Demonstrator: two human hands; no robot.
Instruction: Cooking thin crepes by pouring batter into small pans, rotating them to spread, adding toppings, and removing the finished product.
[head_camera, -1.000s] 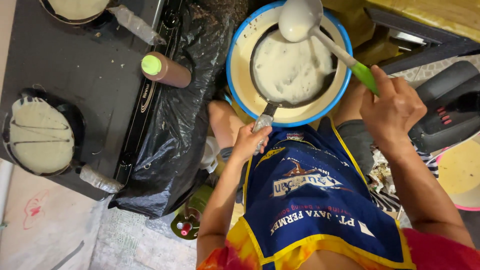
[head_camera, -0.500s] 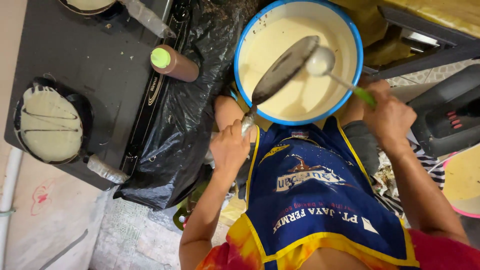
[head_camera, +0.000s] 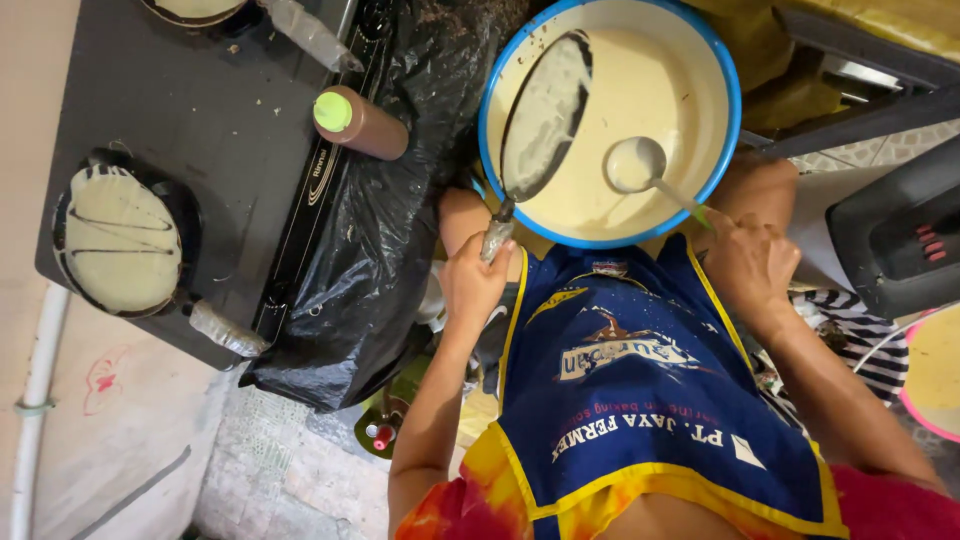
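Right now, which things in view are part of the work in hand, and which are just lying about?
In use:
- small pan, tilted over the bowl, held by the left hand
- ladle, held by the right hand
- blue-rimmed bowl of batter

Lying about:
- brown bottle with green cap
- black plastic bag
- pan on the stove

Your left hand (head_camera: 472, 285) is closed in a tight grip, forearm bare and reaching forward from the lower middle. Your right hand (head_camera: 748, 262) is also curled shut, knuckles up, its forearm running back toward the lower right corner.
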